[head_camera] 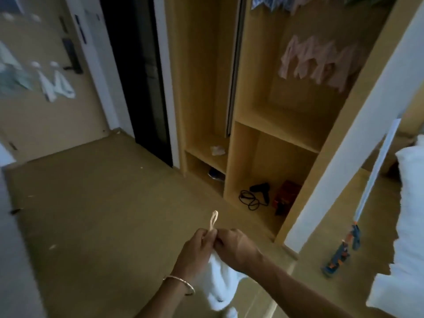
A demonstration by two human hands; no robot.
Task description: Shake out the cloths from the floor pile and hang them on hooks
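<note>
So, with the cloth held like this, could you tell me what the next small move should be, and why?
Probably hold the loop open and carry it towards the hooks on the left wall. The left hand and right hand both pinch the white cloth at its top, the loop stands free above them, and other cloths already hang there.

The white cloth point(220, 281) runs off the bottom edge, and its top corner is hidden inside the left hand point(197, 246) and right hand point(236, 247), which pinch it (only its loop point(213, 220) shows above them). The hung cloths point(56, 84) on the left wall are blurred; a teal cloth point(13, 81) is cut by the left edge. A pale scrap point(217, 149) on the wardrobe shelf is too blurred to name.
</note>
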